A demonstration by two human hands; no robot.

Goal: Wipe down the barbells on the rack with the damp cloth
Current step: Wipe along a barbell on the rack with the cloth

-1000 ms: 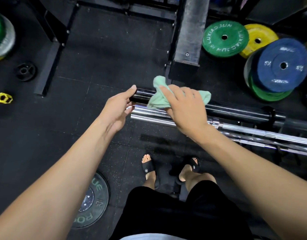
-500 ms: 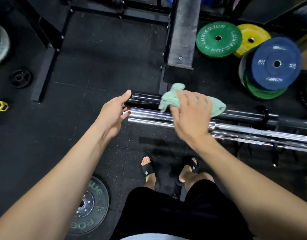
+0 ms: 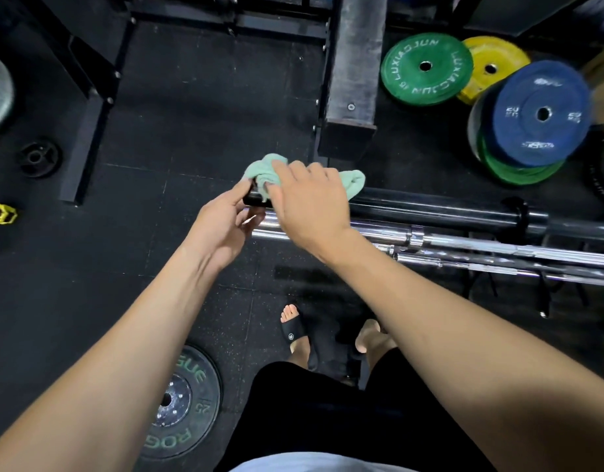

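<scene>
Two hands met at the end of the black bar (image 3: 430,207) in the head view. Right hand (image 3: 311,206) lay on the green cloth (image 3: 353,180), its fingers (image 3: 280,172) curled down, pressing it onto the bar at frame centre. Left hand (image 3: 222,223), at 9 o'clock from the right, had its fingers loosely curled around the bar's tip. Chrome bars (image 3: 464,243) lay just beside, at 6 o'clock of the black one. Coloured plates (image 3: 426,68) leaned at 1 o'clock.

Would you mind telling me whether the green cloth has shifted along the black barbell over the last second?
Yes. The green cloth, under the right hand, has slid left to the end of the black barbell.
</scene>
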